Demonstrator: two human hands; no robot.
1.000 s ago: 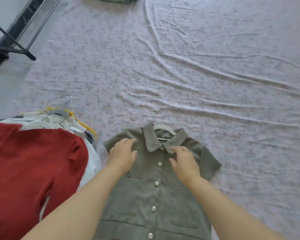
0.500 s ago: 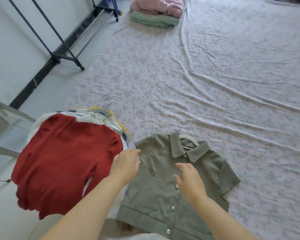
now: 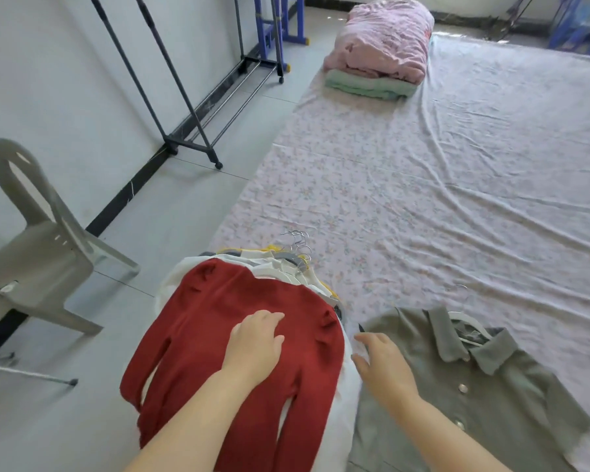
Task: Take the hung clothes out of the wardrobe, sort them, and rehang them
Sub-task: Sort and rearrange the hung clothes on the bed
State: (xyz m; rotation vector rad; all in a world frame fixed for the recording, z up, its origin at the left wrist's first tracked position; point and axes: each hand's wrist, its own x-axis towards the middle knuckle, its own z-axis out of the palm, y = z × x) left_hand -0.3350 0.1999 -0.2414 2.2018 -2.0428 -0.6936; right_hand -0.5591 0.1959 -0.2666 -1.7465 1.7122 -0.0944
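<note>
— Position of the garments?
— Red top [image 3: 212, 338] uppermost on the hangered pile [image 3: 273, 267], at the sheet's [image 3: 457, 199] left edge. Grey-green shirt [image 3: 498, 403] flat just beside it, white hanger [image 3: 465, 318] in its collar.
— Hands?
— My left hand [image 3: 256, 342] lies flat on the red top, fingers together. My right hand [image 3: 385, 366] sits between the two garments, fingers loosely spread, gripping nothing.

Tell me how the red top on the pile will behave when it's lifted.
The red top will probably go floppy: it drapes over the pile's contours and its sleeves trail limply. It looks light, being thin fabric. It may slide off, since it lies loose on white garments beneath.
</note>
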